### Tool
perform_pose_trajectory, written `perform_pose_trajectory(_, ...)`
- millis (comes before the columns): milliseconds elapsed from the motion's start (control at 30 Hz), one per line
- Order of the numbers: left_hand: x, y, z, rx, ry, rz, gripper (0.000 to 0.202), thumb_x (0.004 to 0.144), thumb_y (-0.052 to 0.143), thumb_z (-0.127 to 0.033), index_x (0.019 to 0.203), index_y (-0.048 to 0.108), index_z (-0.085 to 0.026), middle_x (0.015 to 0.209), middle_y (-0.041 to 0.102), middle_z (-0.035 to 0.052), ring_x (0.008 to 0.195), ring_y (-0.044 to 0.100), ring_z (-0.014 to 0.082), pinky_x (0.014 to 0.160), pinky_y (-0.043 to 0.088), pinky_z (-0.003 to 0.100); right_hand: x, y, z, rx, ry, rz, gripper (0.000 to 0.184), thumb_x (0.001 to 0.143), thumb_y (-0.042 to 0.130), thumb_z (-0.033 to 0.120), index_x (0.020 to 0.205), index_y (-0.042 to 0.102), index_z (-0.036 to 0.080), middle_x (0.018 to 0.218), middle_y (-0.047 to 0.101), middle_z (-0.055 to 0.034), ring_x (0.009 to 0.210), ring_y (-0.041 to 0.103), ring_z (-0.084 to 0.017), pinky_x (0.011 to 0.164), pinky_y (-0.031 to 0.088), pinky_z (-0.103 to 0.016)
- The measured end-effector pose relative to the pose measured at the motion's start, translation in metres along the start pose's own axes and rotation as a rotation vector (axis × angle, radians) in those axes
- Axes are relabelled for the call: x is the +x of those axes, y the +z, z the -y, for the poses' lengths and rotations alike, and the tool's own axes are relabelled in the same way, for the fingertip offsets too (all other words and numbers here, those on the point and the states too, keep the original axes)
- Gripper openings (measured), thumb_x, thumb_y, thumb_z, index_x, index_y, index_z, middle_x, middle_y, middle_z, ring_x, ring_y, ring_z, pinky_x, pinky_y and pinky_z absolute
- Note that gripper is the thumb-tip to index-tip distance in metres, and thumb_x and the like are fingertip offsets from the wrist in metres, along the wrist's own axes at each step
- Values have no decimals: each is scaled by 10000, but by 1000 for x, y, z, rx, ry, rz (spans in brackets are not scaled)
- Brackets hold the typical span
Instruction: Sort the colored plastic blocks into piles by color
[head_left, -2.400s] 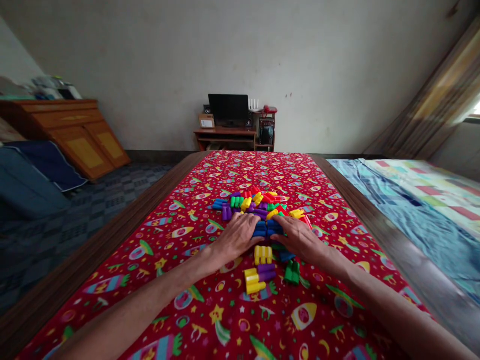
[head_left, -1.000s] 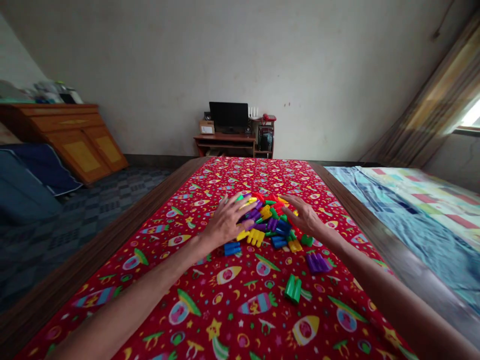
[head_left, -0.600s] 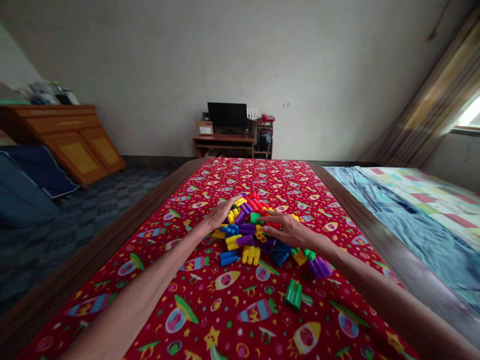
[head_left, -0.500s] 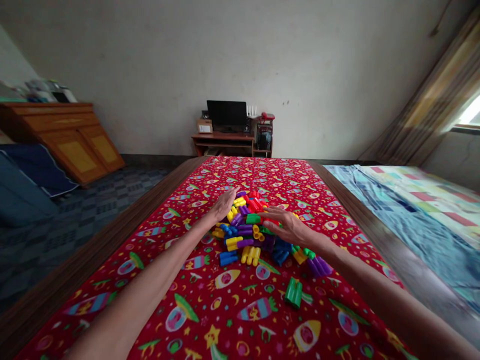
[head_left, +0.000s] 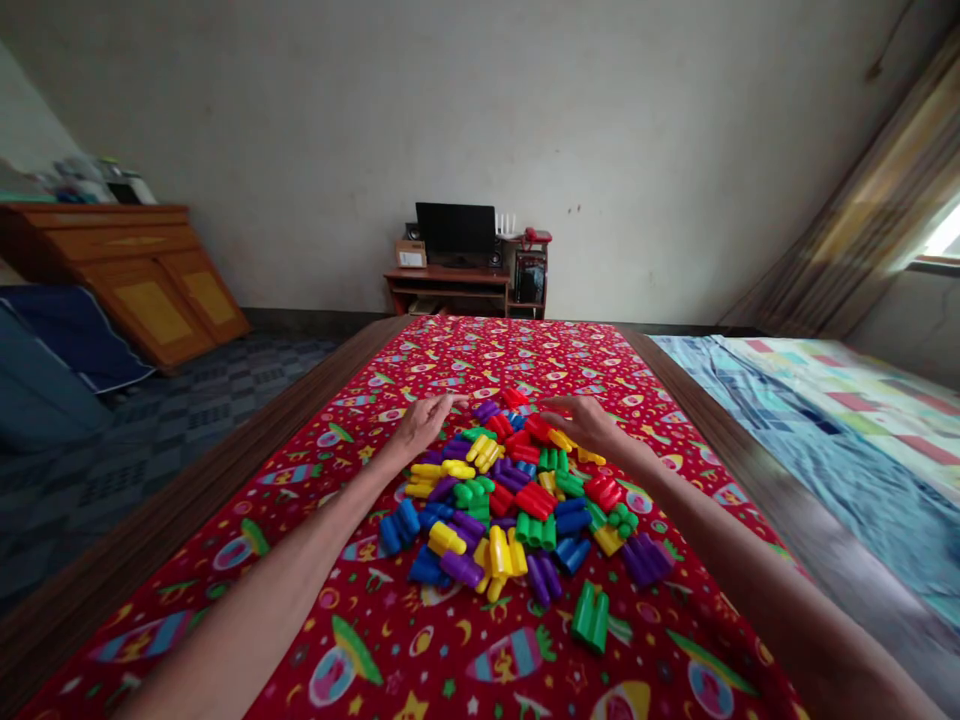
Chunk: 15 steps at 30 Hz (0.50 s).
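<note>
A spread of plastic building blocks (head_left: 536,500) in red, yellow, green, blue and purple lies on the red patterned cloth (head_left: 480,350). At the pile's far left edge is my left hand (head_left: 426,422), fingers stretched inward and holding nothing. My right hand (head_left: 589,424) is over the far right edge, its fingers pointing left, close to a yellow block (head_left: 562,440) and a red block (head_left: 537,430). Whether it touches them I cannot tell. Nearest to me, a green block (head_left: 591,617) lies apart from the others, and a purple block (head_left: 646,560) sits at the right side.
The cloth covers a long table with dark wooden edges (head_left: 315,395). A bed (head_left: 810,400) adjoins on the right. Beyond the table's far end stands a desk with a monitor (head_left: 455,232). A wooden cabinet (head_left: 161,290) is at the left wall.
My hands have moved apart, the left one leftward and the right one slightly away from me. The blocks, heaped closely before, are now spread wider and nearer to me.
</note>
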<state>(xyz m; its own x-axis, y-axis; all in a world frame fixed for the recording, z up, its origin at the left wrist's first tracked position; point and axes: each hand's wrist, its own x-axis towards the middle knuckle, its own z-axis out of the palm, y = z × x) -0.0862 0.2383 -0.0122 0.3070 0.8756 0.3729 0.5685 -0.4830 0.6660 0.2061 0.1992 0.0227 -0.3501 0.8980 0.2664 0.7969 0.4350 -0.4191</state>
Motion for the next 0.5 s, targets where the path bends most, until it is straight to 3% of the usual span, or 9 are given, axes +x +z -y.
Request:
perform_pose_trajectory(100,-1,2,16,87,8,-6,565,911,314,-526,1050,709,-146,1125,724,106,1096,650,247,1004,476,369,16,14,-3,-144,-42,152,393,837,622,373,1144,677,134,968,736,-133,892,680,-246,755,479,-291)
perform_pose_trajectory(233,-1,6,26,125,103,29,502,895,344,-467,958,726,-147,1052,741,117,1028,673,236,986,494,380,17,25,-1,-91,-5,59,409,782,625,272,1178,623,168,897,718,-58,797,639,-169,684,436,-231)
perform_pose_trajectory(400,0,7,27,120,106,34,471,893,356,-446,948,725,-159,1042,744,110,1004,678,228,970,505,380,14,12,-19,76,18,13,321,846,521,297,1119,602,150,756,662,-18,664,572,-134,617,396,-221)
perform_pose_trajectory(500,0,7,27,136,111,38,487,894,346,-456,945,729,-159,1045,745,109,1009,676,235,970,505,382,14,-4,-33,81,15,-26,310,926,379,351,935,621,156,705,657,-32,622,559,-129,607,378,-224)
